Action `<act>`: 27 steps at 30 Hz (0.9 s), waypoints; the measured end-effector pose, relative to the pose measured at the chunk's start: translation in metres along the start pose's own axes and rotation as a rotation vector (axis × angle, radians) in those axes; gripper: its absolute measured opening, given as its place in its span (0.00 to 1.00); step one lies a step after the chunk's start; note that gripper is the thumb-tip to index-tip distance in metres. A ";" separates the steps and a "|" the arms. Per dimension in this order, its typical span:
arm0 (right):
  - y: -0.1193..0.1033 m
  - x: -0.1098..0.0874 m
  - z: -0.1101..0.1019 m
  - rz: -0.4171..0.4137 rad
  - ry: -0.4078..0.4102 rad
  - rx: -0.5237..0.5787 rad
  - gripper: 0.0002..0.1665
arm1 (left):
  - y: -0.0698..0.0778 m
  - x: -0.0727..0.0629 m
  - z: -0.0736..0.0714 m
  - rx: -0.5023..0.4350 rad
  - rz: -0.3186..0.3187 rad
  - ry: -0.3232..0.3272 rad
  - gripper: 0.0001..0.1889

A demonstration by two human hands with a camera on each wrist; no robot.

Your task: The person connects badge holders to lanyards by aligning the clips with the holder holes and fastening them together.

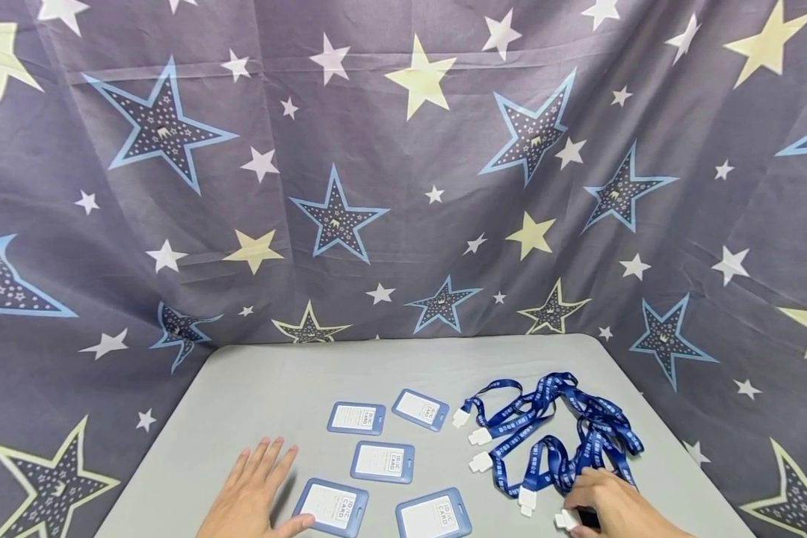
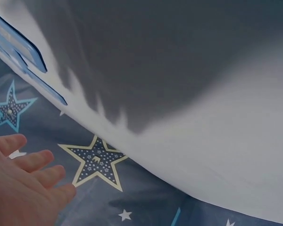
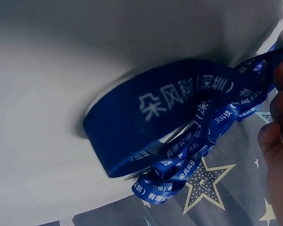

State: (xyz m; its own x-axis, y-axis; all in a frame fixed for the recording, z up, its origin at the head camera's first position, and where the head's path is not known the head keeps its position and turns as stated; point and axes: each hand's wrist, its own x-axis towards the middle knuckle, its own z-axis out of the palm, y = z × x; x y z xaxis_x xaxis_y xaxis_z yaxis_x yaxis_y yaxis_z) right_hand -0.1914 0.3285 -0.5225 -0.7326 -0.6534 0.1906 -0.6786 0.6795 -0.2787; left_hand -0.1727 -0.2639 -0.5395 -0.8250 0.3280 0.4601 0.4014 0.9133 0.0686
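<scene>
My left hand (image 1: 252,493) is spread out at the front left, its thumb tip over the edge of the nearest blue badge holder (image 1: 332,509). Its fingers stand straight and apart in the left wrist view. Toward the front right, my right hand (image 1: 612,502) pinches a blue lanyard by its end, where a white plastic clip (image 1: 566,519) shows beside the fingertips. The right wrist view has that lanyard's printed strap (image 3: 179,96) looping away from the curled fingers. Behind this hand lies a tangled pile of blue lanyards (image 1: 601,418).
More badge holders with white ID cards lie mid-table: one at the front (image 1: 437,517), one in the middle (image 1: 382,461), two farther back (image 1: 356,418). Several white clips (image 1: 480,437) point left from the pile. A grey star-printed curtain (image 1: 403,187) surrounds the grey table (image 1: 269,373).
</scene>
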 end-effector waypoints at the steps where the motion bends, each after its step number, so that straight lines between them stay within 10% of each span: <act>1: 0.000 0.000 0.000 -0.007 0.008 0.002 0.09 | 0.001 0.000 0.000 -0.002 0.002 0.002 0.53; 20: -0.005 0.001 0.005 -0.025 0.078 0.006 0.08 | 0.018 0.008 0.003 -0.055 -0.010 -0.104 0.55; 27: -0.007 0.002 0.004 -0.048 0.100 -0.005 0.09 | 0.022 0.009 0.009 -0.047 0.038 -0.053 0.55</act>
State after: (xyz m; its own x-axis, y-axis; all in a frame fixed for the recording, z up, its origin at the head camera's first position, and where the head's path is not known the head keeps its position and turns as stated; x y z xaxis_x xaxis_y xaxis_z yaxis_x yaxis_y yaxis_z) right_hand -0.1878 0.3207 -0.5237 -0.7008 -0.6489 0.2963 -0.7130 0.6502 -0.2625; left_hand -0.1743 -0.2385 -0.5418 -0.8281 0.3760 0.4159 0.4502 0.8880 0.0935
